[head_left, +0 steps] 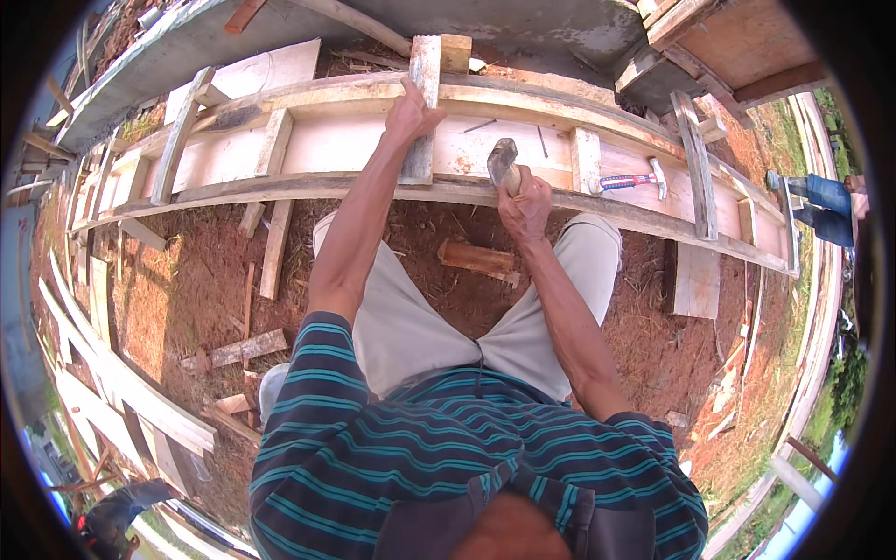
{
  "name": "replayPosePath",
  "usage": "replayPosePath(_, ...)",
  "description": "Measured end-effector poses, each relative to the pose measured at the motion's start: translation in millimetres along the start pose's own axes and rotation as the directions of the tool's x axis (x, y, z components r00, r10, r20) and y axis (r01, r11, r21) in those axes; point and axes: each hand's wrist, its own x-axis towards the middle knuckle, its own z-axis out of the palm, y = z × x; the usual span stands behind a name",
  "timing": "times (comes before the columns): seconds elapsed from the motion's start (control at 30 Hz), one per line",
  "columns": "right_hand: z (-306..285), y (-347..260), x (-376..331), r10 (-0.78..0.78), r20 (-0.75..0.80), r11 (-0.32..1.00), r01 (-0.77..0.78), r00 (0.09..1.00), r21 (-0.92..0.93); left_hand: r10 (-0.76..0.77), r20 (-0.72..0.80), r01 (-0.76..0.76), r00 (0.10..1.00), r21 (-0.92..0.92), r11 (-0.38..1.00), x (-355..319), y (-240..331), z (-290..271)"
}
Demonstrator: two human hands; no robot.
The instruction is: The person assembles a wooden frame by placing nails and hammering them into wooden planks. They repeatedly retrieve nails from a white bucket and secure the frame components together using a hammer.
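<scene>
My right hand (526,203) is closed around the short visible part of a hammer (504,161). The worn metal head points up and away from me, above the near rail of a long wooden frame (359,187). My left hand (407,117) grips the left edge of a cross board (423,145) that spans the frame's two rails. Its thumb lies over the board's face; the other fingertips are partly hidden. A second hammer (630,181), with a red and blue handle, rests inside the frame to the right. Two thin dark rods lie on the pale panel (509,138) between the rails.
Similar cross boards (693,168) span the frame farther along. A grey concrete wall (532,33) runs behind it. Between my feet lies a wood block (478,257) on reddish soil. Planks (131,373) are stacked at left. Other people appear at the right edge and lower left.
</scene>
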Motion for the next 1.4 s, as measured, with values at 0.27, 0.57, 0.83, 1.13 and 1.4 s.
replayPosePath(0.27, 6, 6, 9, 0.011, 0.028, 1.000, -0.011, 1.000, 0.016, -0.021, -0.044, 0.021, 0.999, -0.011, 1.000, 3, 6, -2)
replayPosePath(0.57, 7, 10, 5, 0.024, 0.051, 1.000, -0.024, 0.998, -0.004, -0.077, -0.007, 0.077, 0.997, 0.022, 0.997, -4, 8, -3)
replayPosePath(0.83, -1, 9, 6, 0.048, -0.026, 0.998, -0.047, 0.998, 0.049, 0.128, -0.247, -0.023, 0.960, 0.388, 0.921, -26, 50, -9)
replayPosePath(1.13, -2, -3, 15, 0.049, 0.002, 0.992, -0.049, 0.999, 0.113, 0.402, 0.269, -0.483, 0.875, 0.491, 0.725, 24, 70, 70)
replayPosePath(1.4, 0, 8, 7, 0.079, 0.018, 0.995, -0.080, 0.997, 0.067, 0.436, 0.214, -0.472, 0.874, 0.592, 0.654, 12, 73, 93)
